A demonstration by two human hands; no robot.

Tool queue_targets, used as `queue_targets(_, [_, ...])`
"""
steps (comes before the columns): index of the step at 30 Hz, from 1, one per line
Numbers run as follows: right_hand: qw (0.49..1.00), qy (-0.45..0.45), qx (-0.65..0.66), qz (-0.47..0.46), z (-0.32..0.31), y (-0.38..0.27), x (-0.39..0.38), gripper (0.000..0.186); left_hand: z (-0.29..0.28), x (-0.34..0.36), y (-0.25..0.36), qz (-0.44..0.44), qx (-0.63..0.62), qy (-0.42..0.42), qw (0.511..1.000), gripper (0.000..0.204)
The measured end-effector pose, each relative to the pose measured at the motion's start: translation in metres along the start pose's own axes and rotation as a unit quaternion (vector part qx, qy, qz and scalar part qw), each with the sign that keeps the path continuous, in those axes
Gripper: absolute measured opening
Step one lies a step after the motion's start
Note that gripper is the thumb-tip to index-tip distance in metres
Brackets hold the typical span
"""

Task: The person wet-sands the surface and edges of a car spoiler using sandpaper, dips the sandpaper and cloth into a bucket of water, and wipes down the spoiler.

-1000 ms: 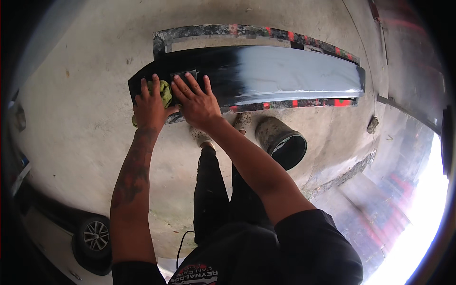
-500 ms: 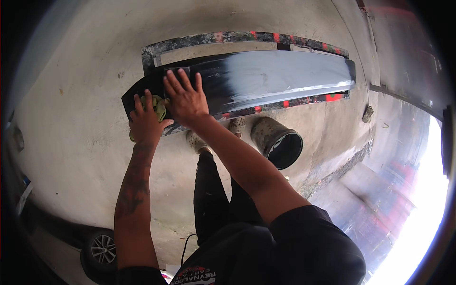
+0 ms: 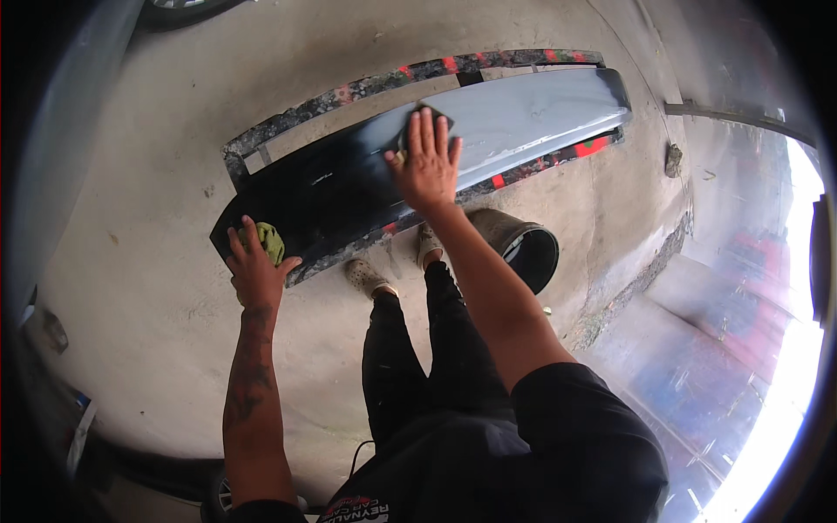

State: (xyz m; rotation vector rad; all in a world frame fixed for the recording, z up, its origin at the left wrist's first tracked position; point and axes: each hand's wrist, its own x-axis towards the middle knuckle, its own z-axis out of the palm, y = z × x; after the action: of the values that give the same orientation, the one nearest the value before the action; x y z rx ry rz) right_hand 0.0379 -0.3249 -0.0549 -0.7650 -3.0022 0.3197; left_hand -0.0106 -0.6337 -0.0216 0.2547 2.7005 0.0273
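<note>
A long curved car panel [image 3: 323,181], black on the left and dull grey toward the right, lies across a stand. My right hand [image 3: 427,170] is spread flat near its middle, where black meets grey. Beneath those fingers is a dark square sheet, apparently sandpaper [image 3: 447,114], mostly covered by the hand. At the panel's left end, my left hand [image 3: 255,261] curls over a crumpled yellow-green cloth [image 3: 272,242] and rests on the panel's near corner.
The stand's dark frame [image 3: 366,85], spotted with red, shows behind and in front of the panel. A dark bucket [image 3: 530,257] stands right of my feet on the concrete floor [image 3: 166,288]. A stone [image 3: 673,159] lies farther right. Car wheels show at the upper left and lower left.
My right hand has slid right along the panel with the sheet, from the black part to the grey border. My left hand stays at the left end with the cloth. The view has shifted.
</note>
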Motion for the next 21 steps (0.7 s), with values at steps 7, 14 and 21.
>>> queue_targets(7, [0.978,-0.088,0.073,-0.173,0.014,-0.053,-0.073,0.079,0.028,0.002,-0.065,0.14,-0.186,0.068,0.97,0.063])
queue_targets(14, [0.986,0.046,0.012,0.159,-0.028,0.11,-0.005,0.082,-0.037,0.013,0.085,0.204,-0.334,0.042,0.919,0.029])
queue_targets(21, [0.942,-0.202,0.212,-0.165,0.049,0.011,-0.064,0.064,-0.074,0.03,0.324,0.368,-0.327,0.026,0.87,0.027])
